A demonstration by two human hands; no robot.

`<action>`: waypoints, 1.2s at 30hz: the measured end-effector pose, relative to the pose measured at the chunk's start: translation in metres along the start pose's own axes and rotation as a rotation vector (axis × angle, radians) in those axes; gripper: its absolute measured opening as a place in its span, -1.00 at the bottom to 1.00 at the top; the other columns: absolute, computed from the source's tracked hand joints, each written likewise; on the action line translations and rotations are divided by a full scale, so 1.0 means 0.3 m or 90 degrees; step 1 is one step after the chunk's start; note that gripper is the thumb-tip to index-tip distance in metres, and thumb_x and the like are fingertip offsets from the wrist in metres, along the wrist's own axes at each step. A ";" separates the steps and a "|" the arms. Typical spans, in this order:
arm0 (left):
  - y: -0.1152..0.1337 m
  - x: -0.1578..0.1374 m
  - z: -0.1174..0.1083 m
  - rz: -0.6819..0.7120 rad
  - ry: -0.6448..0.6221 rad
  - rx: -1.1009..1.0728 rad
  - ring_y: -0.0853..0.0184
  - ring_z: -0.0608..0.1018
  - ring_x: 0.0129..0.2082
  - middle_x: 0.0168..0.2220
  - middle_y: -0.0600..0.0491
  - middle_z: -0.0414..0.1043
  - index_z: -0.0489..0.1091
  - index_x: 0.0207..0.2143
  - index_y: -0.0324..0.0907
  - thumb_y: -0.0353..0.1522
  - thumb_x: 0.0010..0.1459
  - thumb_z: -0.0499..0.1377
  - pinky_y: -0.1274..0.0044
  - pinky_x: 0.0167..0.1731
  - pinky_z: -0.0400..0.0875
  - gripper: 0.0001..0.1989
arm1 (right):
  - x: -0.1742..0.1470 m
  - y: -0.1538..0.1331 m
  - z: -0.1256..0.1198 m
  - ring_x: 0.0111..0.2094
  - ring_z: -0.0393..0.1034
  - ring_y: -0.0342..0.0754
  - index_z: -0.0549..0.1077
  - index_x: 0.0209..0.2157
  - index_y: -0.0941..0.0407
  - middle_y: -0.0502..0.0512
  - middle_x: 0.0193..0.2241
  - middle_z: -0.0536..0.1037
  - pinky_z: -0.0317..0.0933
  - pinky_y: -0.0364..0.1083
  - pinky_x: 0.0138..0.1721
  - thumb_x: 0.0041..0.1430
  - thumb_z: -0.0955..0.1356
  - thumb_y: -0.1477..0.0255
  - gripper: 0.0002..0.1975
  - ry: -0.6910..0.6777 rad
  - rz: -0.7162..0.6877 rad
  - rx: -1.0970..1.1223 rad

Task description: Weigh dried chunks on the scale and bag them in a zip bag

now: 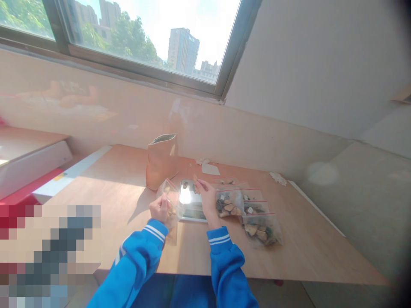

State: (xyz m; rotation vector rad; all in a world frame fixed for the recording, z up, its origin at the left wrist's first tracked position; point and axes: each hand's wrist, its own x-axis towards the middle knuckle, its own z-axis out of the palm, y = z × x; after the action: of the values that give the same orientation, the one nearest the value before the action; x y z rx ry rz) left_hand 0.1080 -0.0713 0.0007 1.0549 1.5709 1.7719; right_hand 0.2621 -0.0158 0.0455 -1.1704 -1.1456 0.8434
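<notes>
My left hand [159,210] is closed on the edge of a clear zip bag [172,217], which holds some pale pieces low down. Between the fingertips of my right hand [208,194] is a tan, thin dried slice [195,179], pinched above a flat, shiny silver device [192,214] that looks like a small scale. A small dark piece [185,185] rests on its far part, and glare hides some of its top. Just right of my right hand lies a filled zip bag [229,204] with dark and tan dried pieces.
A brown paper bag [162,161] stands with its top open behind my left hand. More filled zip bags, including one nearest me [261,230], lie to the right on the wooden table [308,248]. White paper scraps [210,169] lie near the wall.
</notes>
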 end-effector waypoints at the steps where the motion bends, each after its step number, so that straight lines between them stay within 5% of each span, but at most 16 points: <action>1: 0.001 -0.001 0.000 0.001 0.000 0.001 0.43 0.26 -0.71 -0.78 0.10 0.18 0.15 -0.77 -0.15 -0.11 0.19 -0.03 0.53 -0.61 0.19 -0.47 | -0.010 -0.016 0.019 -0.25 0.48 0.03 0.54 -0.25 0.21 0.21 -0.28 0.61 0.34 0.00 -0.19 -0.06 0.43 0.23 -0.62 -0.003 0.027 0.056; 5: 0.005 -0.003 -0.001 0.008 -0.007 0.008 0.43 0.25 -0.71 -0.77 0.10 0.17 0.14 -0.77 -0.15 -0.11 0.20 -0.03 0.53 -0.62 0.17 -0.47 | -0.064 -0.096 0.093 -0.30 0.50 -0.01 0.54 -0.22 0.20 0.17 -0.30 0.61 0.37 -0.05 -0.27 -0.06 0.44 0.21 -0.59 -0.064 0.066 0.162; 11: 0.012 -0.003 -0.007 0.020 -0.006 0.019 0.43 0.25 -0.71 -0.78 0.11 0.15 0.12 -0.75 -0.14 -0.10 0.20 -0.03 0.53 -0.61 0.17 -0.48 | -0.122 -0.175 0.131 -0.29 0.50 0.00 0.55 -0.30 0.17 0.15 -0.33 0.61 0.36 -0.04 -0.21 0.05 0.39 0.27 -0.74 -0.203 -0.033 -0.048; 14: 0.016 -0.002 -0.008 0.031 -0.007 0.026 0.41 0.26 -0.71 -0.79 0.10 0.16 0.14 -0.77 -0.14 -0.11 0.20 -0.04 0.52 -0.59 0.20 -0.47 | -0.107 -0.140 0.120 -0.25 0.47 -0.01 0.53 -0.24 0.14 0.15 -0.28 0.59 0.33 -0.03 -0.17 0.16 0.31 0.31 -0.76 -0.198 -0.098 -0.179; 18: 0.017 -0.001 -0.007 0.013 -0.010 0.018 0.40 0.27 -0.72 -0.80 0.10 0.16 0.15 -0.79 -0.14 -0.10 0.18 -0.04 0.52 -0.59 0.21 -0.46 | -0.042 -0.024 0.077 0.02 0.31 0.06 0.48 -0.12 0.15 0.25 -0.08 0.48 0.15 0.06 0.08 0.21 0.22 0.42 -0.72 -0.069 -0.225 -0.360; 22: 0.015 0.001 -0.007 0.013 -0.023 0.011 0.42 0.26 -0.73 -0.80 0.10 0.17 0.17 -0.80 -0.15 -0.12 0.19 -0.05 0.54 -0.59 0.21 -0.45 | 0.026 0.093 0.020 0.18 0.11 0.22 0.35 0.10 0.16 0.36 0.15 0.27 -0.02 0.18 0.16 0.14 0.32 0.37 -0.53 -0.077 -0.198 -0.529; 27: 0.021 0.001 -0.009 0.023 -0.023 0.006 0.42 0.27 -0.72 -0.80 0.10 0.18 0.18 -0.80 -0.15 -0.13 0.20 -0.05 0.54 -0.59 0.20 -0.45 | 0.081 0.145 -0.023 -0.02 0.28 0.09 0.43 -0.03 0.19 0.28 -0.07 0.43 0.11 0.05 0.05 0.20 0.26 0.45 -0.69 -0.153 -0.195 -0.578; 36: 0.043 -0.007 -0.008 0.012 -0.007 0.009 0.41 0.27 -0.72 -0.80 0.09 0.18 0.17 -0.80 -0.15 -0.14 0.19 -0.03 0.53 -0.59 0.20 -0.47 | 0.056 0.119 -0.035 -0.17 0.28 0.05 0.49 -0.28 0.15 0.18 -0.25 0.38 0.15 0.03 -0.03 0.15 0.26 0.52 -0.82 -0.126 -0.208 -0.518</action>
State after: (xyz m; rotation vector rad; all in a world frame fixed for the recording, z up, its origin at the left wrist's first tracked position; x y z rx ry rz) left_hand 0.1083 -0.0765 0.0129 1.0888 1.5740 1.7663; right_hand 0.2786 0.0053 0.0146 -1.4996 -1.8784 0.2236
